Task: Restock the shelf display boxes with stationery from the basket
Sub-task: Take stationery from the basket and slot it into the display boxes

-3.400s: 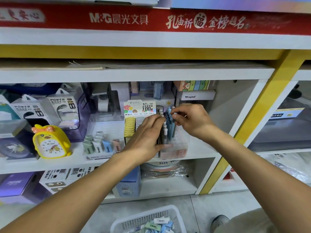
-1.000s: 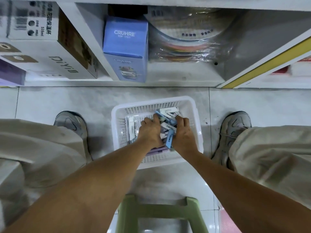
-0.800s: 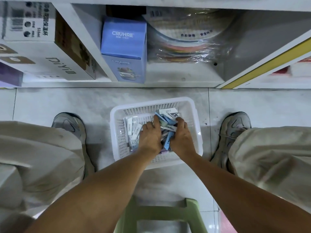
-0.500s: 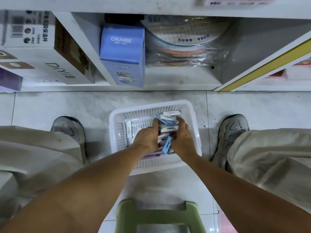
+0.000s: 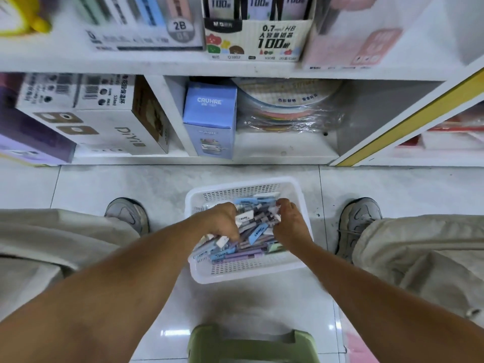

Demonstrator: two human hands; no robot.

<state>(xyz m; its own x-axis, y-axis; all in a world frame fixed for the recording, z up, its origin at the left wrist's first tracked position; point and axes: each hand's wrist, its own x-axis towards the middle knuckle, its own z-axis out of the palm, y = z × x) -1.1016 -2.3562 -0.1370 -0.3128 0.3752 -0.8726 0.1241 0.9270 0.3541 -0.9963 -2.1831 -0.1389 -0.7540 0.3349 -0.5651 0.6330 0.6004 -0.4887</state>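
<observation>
Head view: left hand (image 5: 221, 221) & right hand (image 5: 289, 226) both curl round a bundle of stationery packs (image 5: 258, 221) just above the basket (image 5: 243, 271) on the floor. Squeeze evenly, lift level so none slip, then up to the 0.7 HB display box (image 5: 256, 38).

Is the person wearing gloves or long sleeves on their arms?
No. Both the left hand and the right hand are bare, with no gloves, rings or watch visible. The forearms are uncovered too; no sleeve shows anywhere in the head view.
</observation>
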